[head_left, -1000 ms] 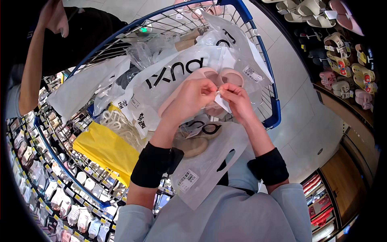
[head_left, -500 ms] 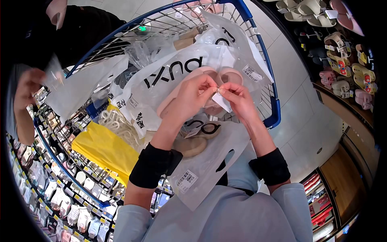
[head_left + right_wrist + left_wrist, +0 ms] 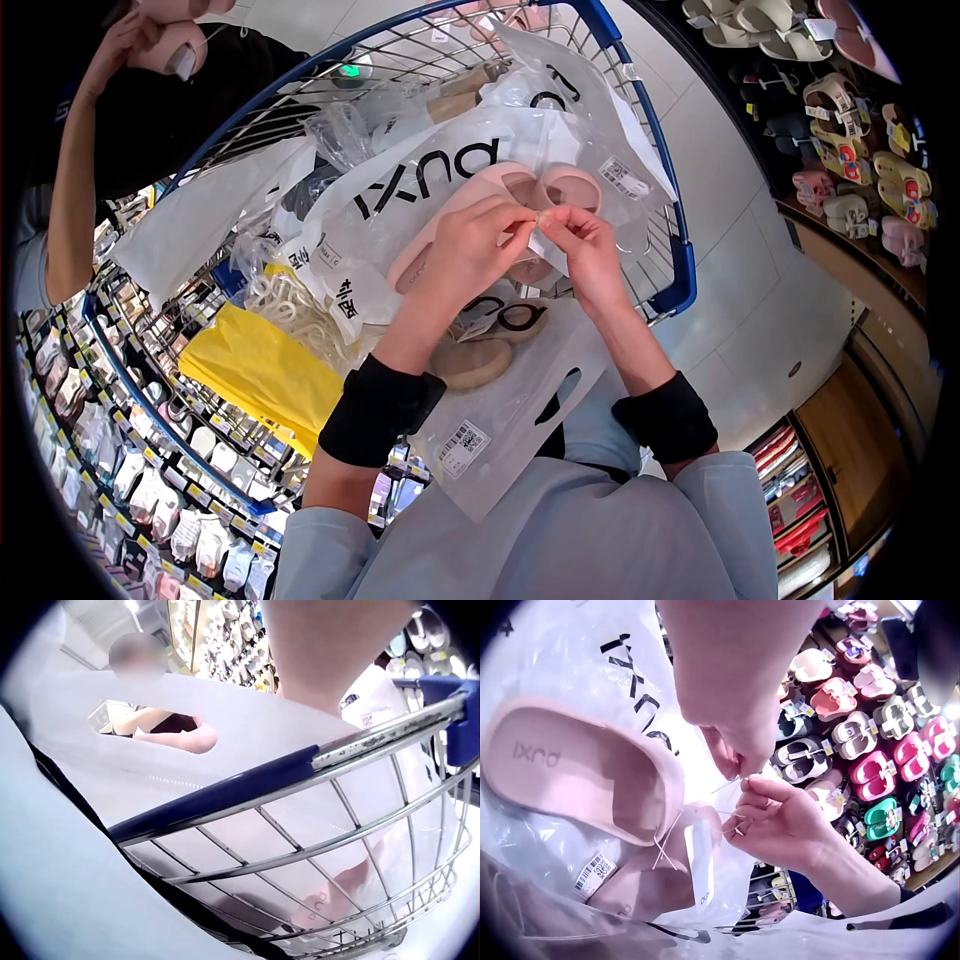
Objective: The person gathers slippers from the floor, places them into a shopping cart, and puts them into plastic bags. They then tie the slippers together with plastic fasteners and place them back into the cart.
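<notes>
1. Together, the left hand (image 3: pixel 470 245) and right hand (image 3: pixel 590 255) pinch a thin string (image 3: pixel 727 784) (fingertips nearly meeting).
2. Beneath them, pink slippers (image 3: pixel 562 761), a white tag (image 3: pixel 700 862) against one, lie on a white bag (image 3: pixel 410 165) inside the shopping cart (image 3: pixel 683 270).
3. Farther left sits a yellow bag (image 3: pixel 262 370).

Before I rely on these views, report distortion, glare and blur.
Head: wide-angle bend in the cart's blue rim, black edges. Left wrist: bright glints on the plastic bag, yet lettering on the pink slipper shows. Right wrist: the pale bag looks washed out; one round patch blurred.
</notes>
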Demonstrator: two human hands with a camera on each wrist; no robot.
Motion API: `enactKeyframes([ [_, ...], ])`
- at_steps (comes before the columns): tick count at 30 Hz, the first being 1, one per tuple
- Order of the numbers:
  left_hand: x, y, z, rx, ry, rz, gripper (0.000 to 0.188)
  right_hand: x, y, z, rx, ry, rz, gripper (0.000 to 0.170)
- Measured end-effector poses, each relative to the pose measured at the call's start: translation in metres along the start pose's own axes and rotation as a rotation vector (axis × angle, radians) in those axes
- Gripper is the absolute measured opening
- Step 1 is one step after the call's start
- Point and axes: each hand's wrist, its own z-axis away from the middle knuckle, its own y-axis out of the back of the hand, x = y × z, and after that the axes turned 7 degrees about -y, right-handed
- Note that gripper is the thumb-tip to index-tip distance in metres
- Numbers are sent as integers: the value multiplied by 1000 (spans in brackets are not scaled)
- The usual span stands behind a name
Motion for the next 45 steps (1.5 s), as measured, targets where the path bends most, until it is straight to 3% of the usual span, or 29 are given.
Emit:
enactKeyframes([
  [7,-3,-1,-1,-82,-195,-414,10,3,-7,-1,98,33,151,8],
  [11,-7,1,-2,-60,-192,-412,10,0,-5,-1,61,-36,157,8],
  [13,-7,3,-2,-66,66,-106,8,-1,-3,-1,8,37,292,9],
  [14,-7,6,-2,-67,64,-108,8,-3,-3,-1,8,39,290,9],
  [16,-6,11,-2,-122,440,296,4,-7,-2,0,7,134,422,10],
  [22,-17,14,0,-203,536,463,3,-9,3,-3,-71,234,578,8],
  [25,-22,17,1,-246,592,645,5,-5,5,-6,-153,190,446,7],
  [32,-11,21,-7,-308,587,494,6,-7,3,-2,-124,124,466,8],
  [35,-4,26,-10,-343,477,296,9,-1,11,-8,-119,206,456,7],
  [37,-2,31,-14,-452,300,81,10,-5,15,-8,-163,75,450,6],
  [41,1,29,-16,-498,279,-47,11,-7,13,-9,-197,79,444,6],
  [43,-8,14,-3,-278,508,504,12,-10,9,-6,-119,64,360,6],
  [44,-8,11,1,-280,507,503,12,-9,10,-6,-118,65,359,6],
  [45,-5,10,3,-160,594,610,13,-8,11,-7,-98,59,322,7],
])
